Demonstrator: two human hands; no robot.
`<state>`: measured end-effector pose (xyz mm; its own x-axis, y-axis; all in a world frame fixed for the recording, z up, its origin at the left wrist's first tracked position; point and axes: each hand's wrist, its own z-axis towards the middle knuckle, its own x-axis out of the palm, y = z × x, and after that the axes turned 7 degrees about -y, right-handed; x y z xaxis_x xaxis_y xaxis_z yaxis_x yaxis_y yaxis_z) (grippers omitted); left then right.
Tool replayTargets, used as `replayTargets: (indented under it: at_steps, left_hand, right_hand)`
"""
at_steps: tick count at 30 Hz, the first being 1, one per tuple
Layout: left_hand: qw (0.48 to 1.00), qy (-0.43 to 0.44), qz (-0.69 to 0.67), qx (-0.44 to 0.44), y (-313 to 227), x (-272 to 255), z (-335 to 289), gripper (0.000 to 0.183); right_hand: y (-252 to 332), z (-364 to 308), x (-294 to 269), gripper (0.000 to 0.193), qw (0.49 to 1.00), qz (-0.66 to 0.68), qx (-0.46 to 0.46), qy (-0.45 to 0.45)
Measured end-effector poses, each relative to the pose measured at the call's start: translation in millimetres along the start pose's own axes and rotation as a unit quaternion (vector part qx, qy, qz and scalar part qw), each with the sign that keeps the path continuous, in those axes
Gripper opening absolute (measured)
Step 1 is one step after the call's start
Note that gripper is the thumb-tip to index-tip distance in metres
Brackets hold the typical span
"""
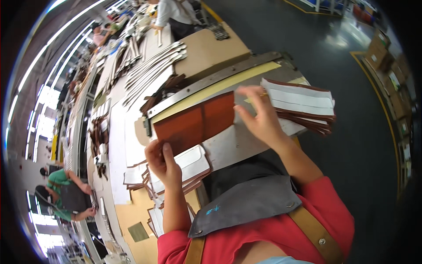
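A reddish-brown leather panel (198, 121), with a darker line across its middle, lies slanted over a metal work surface (237, 143). My left hand (165, 163) pinches its near left corner between thumb and fingers. Beside the panel's right end is my right hand (263, 121), its thumb and fingers apart; whether a fingertip touches the edge I cannot tell. To the right of that hand rests a stack of brown-edged pieces with white backing (301, 101). More white-and-brown pieces (191, 165) are piled by my left hand.
Beyond the panel runs a long metal bar (211, 79) with a yellow strip (215, 90). Rows of strips (151, 72) cover the long table. A co-worker in green (66, 193) stands at left, another in white (176, 17) at the far end. Cartons (380, 48) line the right.
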<state>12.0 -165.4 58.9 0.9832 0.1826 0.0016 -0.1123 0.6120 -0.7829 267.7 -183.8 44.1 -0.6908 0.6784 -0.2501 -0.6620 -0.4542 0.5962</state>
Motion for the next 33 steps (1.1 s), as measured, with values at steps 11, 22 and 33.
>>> replayTargets:
  at_steps: [11,22,33]
  left_hand:
    - [0.783,0.469,0.192,0.360,-37.8,62.7,-43.2,0.036]
    - [0.867,0.442,0.132,0.188,-10.2,50.9,-51.1,0.034]
    - [0.904,0.359,0.204,0.112,7.7,7.1,-50.5,0.032]
  right_hand:
    - [-0.6,5.3,-29.1,0.027,0.849,0.298,0.352,0.258]
    - [-125.8,66.9,-194.9,0.025,0.866,-0.158,0.344,0.326]
    - [-113.7,51.8,-126.5,0.025,0.877,-0.262,0.172,0.365]
